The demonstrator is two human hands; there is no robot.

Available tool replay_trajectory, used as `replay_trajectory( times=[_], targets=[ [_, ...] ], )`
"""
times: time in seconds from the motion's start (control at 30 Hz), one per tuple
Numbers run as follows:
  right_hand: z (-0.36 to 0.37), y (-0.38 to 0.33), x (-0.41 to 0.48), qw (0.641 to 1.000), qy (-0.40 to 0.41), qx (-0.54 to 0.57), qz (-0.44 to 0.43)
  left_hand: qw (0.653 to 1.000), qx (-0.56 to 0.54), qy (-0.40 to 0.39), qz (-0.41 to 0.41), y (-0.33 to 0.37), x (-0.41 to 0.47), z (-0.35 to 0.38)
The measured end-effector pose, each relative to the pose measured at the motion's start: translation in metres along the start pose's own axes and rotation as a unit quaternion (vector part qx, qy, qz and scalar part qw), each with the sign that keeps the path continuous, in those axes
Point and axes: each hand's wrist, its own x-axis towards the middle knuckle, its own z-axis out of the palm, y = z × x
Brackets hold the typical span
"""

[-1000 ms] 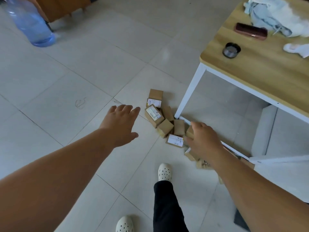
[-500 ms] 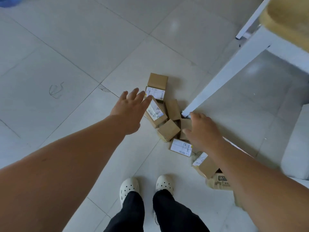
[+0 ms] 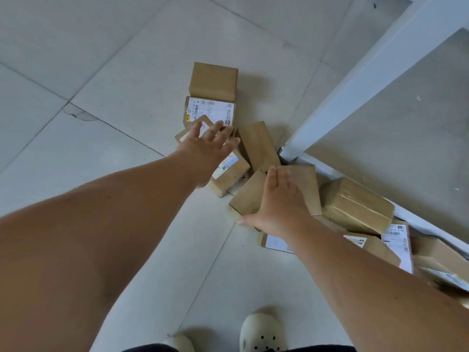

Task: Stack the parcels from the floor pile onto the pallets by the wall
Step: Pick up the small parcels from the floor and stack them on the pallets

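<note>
Several small brown cardboard parcels lie in a pile on the tiled floor by a white table leg. My left hand [image 3: 208, 146] reaches with spread, straight fingers over a labelled parcel [image 3: 228, 171], its fingertips near the label of the far parcel [image 3: 212, 97]. My right hand [image 3: 278, 201] lies flat with straight fingers on a plain parcel [image 3: 247, 196] in the middle of the pile. A taped parcel [image 3: 357, 205] sits to the right, with more labelled ones [image 3: 396, 243] behind my right forearm. No pallets are in view.
A white table leg [image 3: 355, 85] runs diagonally down to its foot beside the pile, with a low white rail [image 3: 431, 224] along the right. My feet in pale clogs [image 3: 261, 334] stand at the bottom. Grey floor tiles [image 3: 76, 72] spread to the left.
Both hands have dropped closer to the pile as my head came down. The left hand moved onto the labelled parcels; the right hand flattened onto the plain middle parcel.
</note>
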Motion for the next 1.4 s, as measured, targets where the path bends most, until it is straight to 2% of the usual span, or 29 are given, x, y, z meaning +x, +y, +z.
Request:
replay_trajectory(
  times=[0.13, 0.33, 0.43, 0.57, 0.67, 0.8, 1.0, 1.2, 1.4],
  targets=[
    [0.025, -0.002, 0.006, 1.0, -0.007, -0.013, 0.018, 0.999, 0.02, -0.007, 0.028, 0.012, 0.03, 0.019],
    [0.028, -0.014, 0.008, 0.998, 0.042, -0.044, 0.021, 0.999, 0.029, 0.013, 0.005, 0.009, 0.023, 0.038],
    [0.008, -0.025, 0.005, 0.999, 0.029, -0.04, 0.016, 0.996, -0.067, 0.02, -0.056, -0.007, -0.003, 0.041],
    [-0.042, -0.046, -0.023, 1.0, 0.005, -0.014, 0.009, 0.959, -0.226, 0.011, -0.171, -0.044, -0.07, 0.017],
    [-0.094, -0.07, -0.058, 1.0, 0.009, -0.004, -0.004, 0.897, -0.36, 0.001, -0.257, -0.077, -0.13, -0.013],
    [-0.176, -0.114, -0.112, 0.999, 0.035, 0.007, -0.04, 0.791, -0.498, 0.018, -0.356, -0.119, -0.226, -0.065],
    [-0.298, -0.191, -0.22, 0.991, 0.058, 0.025, -0.115, 0.596, -0.641, 0.053, -0.481, -0.172, -0.391, -0.157],
    [-0.393, -0.243, -0.337, 0.97, 0.055, 0.051, -0.231, 0.439, -0.679, 0.116, -0.577, -0.176, -0.554, -0.245],
    [-0.433, -0.258, -0.434, 0.922, 0.037, 0.028, -0.384, 0.285, -0.662, 0.157, -0.675, -0.123, -0.684, -0.31]
  ],
)
